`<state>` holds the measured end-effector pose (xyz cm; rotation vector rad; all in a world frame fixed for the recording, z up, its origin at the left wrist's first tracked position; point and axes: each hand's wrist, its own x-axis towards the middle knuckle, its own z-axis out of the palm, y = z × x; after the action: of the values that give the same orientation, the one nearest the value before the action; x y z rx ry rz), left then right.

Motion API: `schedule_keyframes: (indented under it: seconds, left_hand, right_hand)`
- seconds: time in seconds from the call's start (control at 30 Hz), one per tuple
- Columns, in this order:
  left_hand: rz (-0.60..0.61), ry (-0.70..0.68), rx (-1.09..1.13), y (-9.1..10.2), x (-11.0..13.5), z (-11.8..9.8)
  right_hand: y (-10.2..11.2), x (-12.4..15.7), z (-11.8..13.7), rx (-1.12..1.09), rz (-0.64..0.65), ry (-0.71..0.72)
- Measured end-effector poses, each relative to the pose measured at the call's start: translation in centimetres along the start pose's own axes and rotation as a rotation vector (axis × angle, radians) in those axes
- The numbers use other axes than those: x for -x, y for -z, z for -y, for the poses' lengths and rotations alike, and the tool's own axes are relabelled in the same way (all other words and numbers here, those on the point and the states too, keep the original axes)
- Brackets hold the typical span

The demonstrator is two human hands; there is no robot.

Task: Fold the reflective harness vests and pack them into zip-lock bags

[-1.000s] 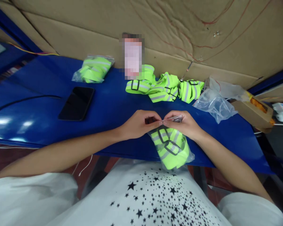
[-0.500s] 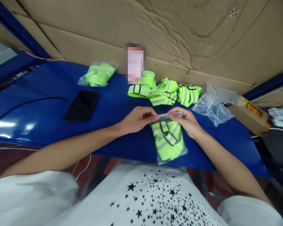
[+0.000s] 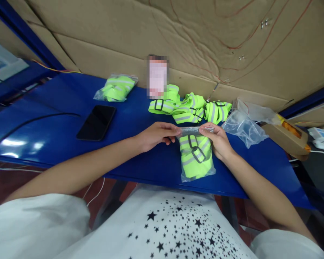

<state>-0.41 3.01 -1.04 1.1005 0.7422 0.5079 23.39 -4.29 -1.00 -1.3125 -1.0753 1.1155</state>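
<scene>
A clear zip-lock bag (image 3: 196, 158) hangs between my two hands over the front of the table. Inside it lies a folded neon-yellow reflective strap with grey stripes and black buckles. My left hand (image 3: 159, 136) pinches the left end of the bag's top strip between thumb and forefinger. At the right end of that strip, my right hand (image 3: 217, 140) grips with thumb and fingers. The strip is stretched straight between them. Just beyond my hands, several loose reflective straps (image 3: 190, 106) lie bundled on the table.
Another bagged strap (image 3: 117, 88) sits at the back left of the blue table (image 3: 145, 169). A black phone (image 3: 96, 123) lies in front of it. Clear empty bags (image 3: 245, 124) and a cardboard box (image 3: 286, 136) are at right. A cardboard wall (image 3: 118, 32) stands behind.
My left hand has slid to the left end of the bag's top strip, and my right hand sits slightly farther right. More of the strip now shows, pulled straight. The view has shifted slightly.
</scene>
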Motion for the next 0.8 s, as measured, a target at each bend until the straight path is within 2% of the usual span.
schedule_keyframes:
  seconds: [0.1,0.23,0.33,0.43,0.63,0.8]
  left_hand:
    - [-0.053,-0.005,0.028,-0.1,0.0,0.4]
    - [-0.124,-0.11,-0.05,-0.8,0.8,0.0]
    - [-0.089,-0.136,-0.072,-1.1,1.1,-0.6]
    - [-0.064,-0.145,-0.09,-1.1,0.9,-0.6]
    - [-0.119,-0.24,-0.178,-1.1,0.9,0.1]
    - [-0.06,-0.297,-0.243,-1.2,1.1,0.0]
  right_hand:
    - [-0.1,-0.1,-0.5,-0.017,-0.012,0.025]
    - [-0.4,0.0,-0.8,-0.074,0.01,-0.025]
    - [-0.5,0.0,-0.8,-0.066,0.026,-0.032]
    - [-0.6,0.1,-1.0,0.001,0.012,0.025]
    - [-0.6,0.4,-1.2,0.156,0.054,0.118]
    - [-0.7,0.7,-1.0,0.168,0.073,0.137]
